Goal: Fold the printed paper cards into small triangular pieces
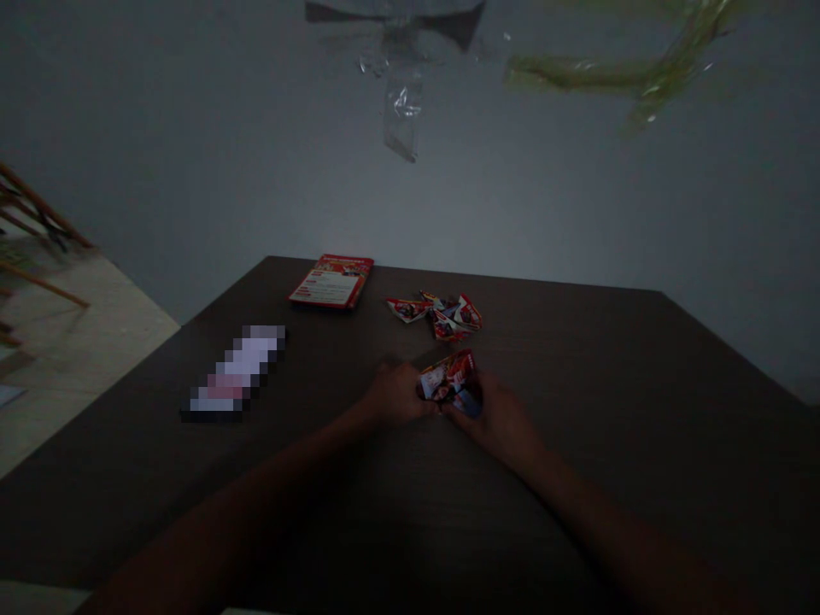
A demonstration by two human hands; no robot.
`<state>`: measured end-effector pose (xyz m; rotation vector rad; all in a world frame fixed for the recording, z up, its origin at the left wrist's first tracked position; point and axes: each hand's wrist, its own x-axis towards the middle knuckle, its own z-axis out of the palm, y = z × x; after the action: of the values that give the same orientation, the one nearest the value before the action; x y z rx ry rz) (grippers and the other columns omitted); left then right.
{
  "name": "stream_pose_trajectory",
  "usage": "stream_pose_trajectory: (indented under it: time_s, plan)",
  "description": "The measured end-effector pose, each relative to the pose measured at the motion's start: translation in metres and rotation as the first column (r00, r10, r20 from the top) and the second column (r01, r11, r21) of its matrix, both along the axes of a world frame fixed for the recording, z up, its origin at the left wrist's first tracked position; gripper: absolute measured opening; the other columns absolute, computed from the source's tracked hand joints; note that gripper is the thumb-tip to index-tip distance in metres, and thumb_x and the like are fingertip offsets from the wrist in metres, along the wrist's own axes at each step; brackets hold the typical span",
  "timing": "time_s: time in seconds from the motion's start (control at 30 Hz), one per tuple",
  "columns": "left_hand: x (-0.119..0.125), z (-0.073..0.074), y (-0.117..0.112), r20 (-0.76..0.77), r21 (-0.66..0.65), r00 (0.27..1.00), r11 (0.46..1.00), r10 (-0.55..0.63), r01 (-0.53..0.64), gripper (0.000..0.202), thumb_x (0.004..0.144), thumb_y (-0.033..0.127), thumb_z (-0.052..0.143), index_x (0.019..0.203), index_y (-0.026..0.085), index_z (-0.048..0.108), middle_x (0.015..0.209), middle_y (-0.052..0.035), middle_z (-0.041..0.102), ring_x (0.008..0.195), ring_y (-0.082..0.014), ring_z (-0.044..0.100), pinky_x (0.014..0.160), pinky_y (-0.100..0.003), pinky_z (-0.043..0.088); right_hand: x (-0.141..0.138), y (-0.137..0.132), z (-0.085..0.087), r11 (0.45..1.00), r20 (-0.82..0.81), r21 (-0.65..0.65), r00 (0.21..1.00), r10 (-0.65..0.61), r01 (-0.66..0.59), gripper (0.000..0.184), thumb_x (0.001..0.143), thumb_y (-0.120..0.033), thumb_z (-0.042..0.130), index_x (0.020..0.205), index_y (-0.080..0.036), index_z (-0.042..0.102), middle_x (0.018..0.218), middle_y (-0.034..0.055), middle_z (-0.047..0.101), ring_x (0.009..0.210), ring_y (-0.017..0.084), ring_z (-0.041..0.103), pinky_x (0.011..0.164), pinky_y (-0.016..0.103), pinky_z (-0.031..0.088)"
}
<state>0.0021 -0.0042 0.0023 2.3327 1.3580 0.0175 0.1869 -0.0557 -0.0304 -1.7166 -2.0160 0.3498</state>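
Between my two hands is a printed paper sheet [452, 377], red and white with pictures, partly folded or bent. My left hand [398, 395] grips its left side, with the thumb near the lower edge. On the right side, my right hand [503, 418] pinches the same paper. Both hands are low over the dark table. Just beyond them lies a small group of folded pieces of similar printed paper [453, 318], with pointed corners. How many pieces there are I cannot make out.
A stack of red and white printed leaflets [333, 282] lies at the table's back left. Nearer on the left is a phone [237, 371] with a blurred screen. The dark table [608, 367] meets a wall [544, 196] with tape on it.
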Motion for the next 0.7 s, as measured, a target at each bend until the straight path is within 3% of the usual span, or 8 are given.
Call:
stream_pose_trajectory:
  time_s: [0.47, 0.7]
  plan:
    - [0.0, 0.003, -0.001, 0.004, 0.005, 1.0, 1.0, -0.002, 0.002, 0.036, 0.07, 0.051, 0.058, 0.069, 0.016, 0.062, 0.065, -0.0009, 0.06, 0.063, -0.0153, 0.056, 0.059, -0.023, 0.035, -0.003, -0.002, 0.005, 1.0, 0.021, -0.009, 1.0, 0.017, -0.016, 0.044, 0.074, -0.048, 0.06, 0.103, -0.018, 0.045, 0.098, 0.0112, 0.058, 0.091, 0.026, 0.058, 0.075, 0.036, 0.047]
    - [-0.001, 0.006, -0.003, 0.028, -0.018, 0.999, 1.0, 0.02, -0.019, 0.037, 0.071, 0.051, 0.056, 0.063, 0.016, 0.061, 0.053, 0.0012, 0.053, 0.057, -0.0144, 0.053, 0.055, -0.022, 0.033, 0.006, -0.003, 0.006, 0.998, -0.035, -0.058, 0.999, 0.021, -0.023, 0.051, 0.072, -0.049, 0.062, 0.11, -0.019, 0.045, 0.099, 0.011, 0.061, 0.09, 0.026, 0.06, 0.073, 0.035, 0.047]
